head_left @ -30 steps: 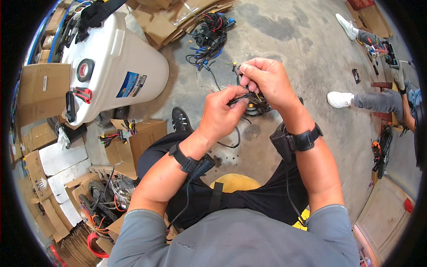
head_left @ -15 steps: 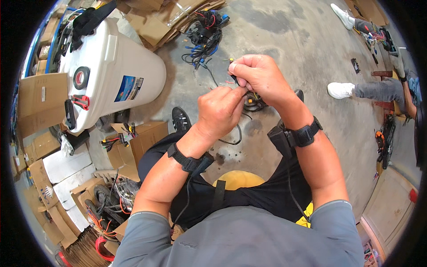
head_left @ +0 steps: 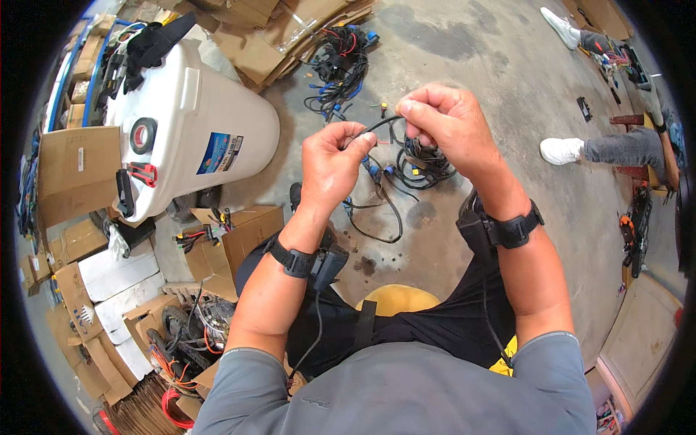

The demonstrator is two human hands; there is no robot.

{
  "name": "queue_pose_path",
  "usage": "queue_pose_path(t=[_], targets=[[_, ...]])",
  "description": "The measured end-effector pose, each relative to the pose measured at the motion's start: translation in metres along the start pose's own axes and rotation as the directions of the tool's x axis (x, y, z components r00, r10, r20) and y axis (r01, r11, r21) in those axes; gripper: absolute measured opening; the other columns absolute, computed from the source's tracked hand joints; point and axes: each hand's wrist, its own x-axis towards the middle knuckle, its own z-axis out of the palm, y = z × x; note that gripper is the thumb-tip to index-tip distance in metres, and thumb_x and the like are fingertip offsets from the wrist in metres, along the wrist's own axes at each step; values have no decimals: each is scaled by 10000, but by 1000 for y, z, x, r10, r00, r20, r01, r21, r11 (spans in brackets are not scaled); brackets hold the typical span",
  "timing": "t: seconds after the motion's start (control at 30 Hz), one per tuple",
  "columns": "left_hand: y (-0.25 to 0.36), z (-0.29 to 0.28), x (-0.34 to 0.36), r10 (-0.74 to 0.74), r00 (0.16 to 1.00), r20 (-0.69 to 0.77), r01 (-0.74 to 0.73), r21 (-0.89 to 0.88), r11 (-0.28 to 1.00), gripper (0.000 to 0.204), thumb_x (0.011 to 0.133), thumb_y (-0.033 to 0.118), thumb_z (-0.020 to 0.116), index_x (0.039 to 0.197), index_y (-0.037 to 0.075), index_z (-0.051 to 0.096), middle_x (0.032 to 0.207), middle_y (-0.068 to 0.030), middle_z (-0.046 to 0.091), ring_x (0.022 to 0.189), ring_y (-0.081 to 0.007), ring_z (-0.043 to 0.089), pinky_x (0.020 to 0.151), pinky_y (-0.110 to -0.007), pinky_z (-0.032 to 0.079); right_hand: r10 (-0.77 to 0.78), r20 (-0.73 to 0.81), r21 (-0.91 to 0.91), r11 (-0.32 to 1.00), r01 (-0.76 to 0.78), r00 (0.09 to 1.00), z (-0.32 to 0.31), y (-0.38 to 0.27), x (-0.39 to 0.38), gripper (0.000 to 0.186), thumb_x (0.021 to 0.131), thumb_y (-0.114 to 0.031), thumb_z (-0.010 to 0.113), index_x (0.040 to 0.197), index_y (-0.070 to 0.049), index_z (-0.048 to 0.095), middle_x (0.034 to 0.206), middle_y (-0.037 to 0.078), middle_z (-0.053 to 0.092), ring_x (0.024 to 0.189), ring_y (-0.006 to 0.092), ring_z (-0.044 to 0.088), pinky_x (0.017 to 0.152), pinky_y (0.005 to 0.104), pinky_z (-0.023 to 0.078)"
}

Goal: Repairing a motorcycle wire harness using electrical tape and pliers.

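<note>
A black cable [head_left: 382, 122] runs between my two hands, above the concrete floor. My left hand [head_left: 335, 161] pinches it between thumb and forefinger. At the other end of that stretch my right hand [head_left: 448, 123] is closed on the same cable, fingertips bent together. Below my right hand hangs or lies a coil of black cable [head_left: 433, 165] with yellow tags; whether it touches the floor I cannot tell. Blue connectors [head_left: 374, 170] and a loose loop of cable [head_left: 397, 230] show beneath my left hand.
A tangled wire harness [head_left: 341, 69] lies ahead on the floor beside flattened cardboard [head_left: 272, 47]. At left stands a white bucket [head_left: 239, 119] bearing black tape [head_left: 143, 135] and a red cutter [head_left: 143, 173]. An open carton [head_left: 243, 243] sits nearby. Another person's leg [head_left: 616, 148] extends in from the right.
My hands have moved apart, drawing a length of cable between them. The left shifted slightly left, the right slightly right. More of the cable coil and blue connectors is now visible.
</note>
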Motion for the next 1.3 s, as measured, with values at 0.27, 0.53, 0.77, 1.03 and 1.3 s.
queue_pose_path(t=[0.27, 0.53, 0.77, 1.03, 1.3], targets=[[15, -11, 3, -244, 966, 83, 258, -292, 921, 110, 878, 143, 691, 862, 45, 645, 618, 40, 534, 481, -33, 407, 427, -187, 272, -98, 210, -306, 938, 161, 973, 10, 21, -1, 325, 880, -178, 581, 1093, 60, 639, 957, 195, 692, 908, 244, 666, 812, 343, 509], [12, -17, 5, -235, 956, 175, 289, -424, 858, 136, 892, 172, 674, 849, 58, 614, 584, 11, 507, 446, -69, 379, 420, -221, 279, -33, 251, -338, 934, 119, 967, 15, 9, -3, 294, 858, -204, 621, 1008, 47, 656, 782, 119, 660, 725, 163, 601, 669, 317, 486], [14, -18, 7, -232, 956, 179, 291, -475, 831, 248, 945, 243, 543, 958, 19, 647, 552, -22, 505, 424, -104, 392, 417, -255, 306, -29, 253, -270, 958, 99, 967, 18, 12, -4, 224, 857, -191, 624, 821, 30, 637, 613, 39, 529, 606, 91, 460, 556, 291, 406], [9, -18, 7, -219, 956, 193, 284, -445, 849, 292, 928, 247, 524, 953, -18, 642, 554, -54, 526, 450, -123, 446, 424, -268, 357, -33, 232, -267, 959, 96, 972, 25, 4, -9, 192, 856, -166, 604, 796, 12, 640, 595, 30, 502, 593, 73, 445, 533, 274, 391], [-1, -5, 7, -169, 982, 85, 189, -477, 858, 135, 862, 102, 613, 899, -22, 653, 740, -58, 634, 586, -128, 563, 536, -257, 447, -108, 236, -198, 968, 156, 966, 41, 8, -20, 172, 832, -136, 601, 733, 3, 614, 581, 90, 543, 529, 148, 519, 506, 327, 418]])
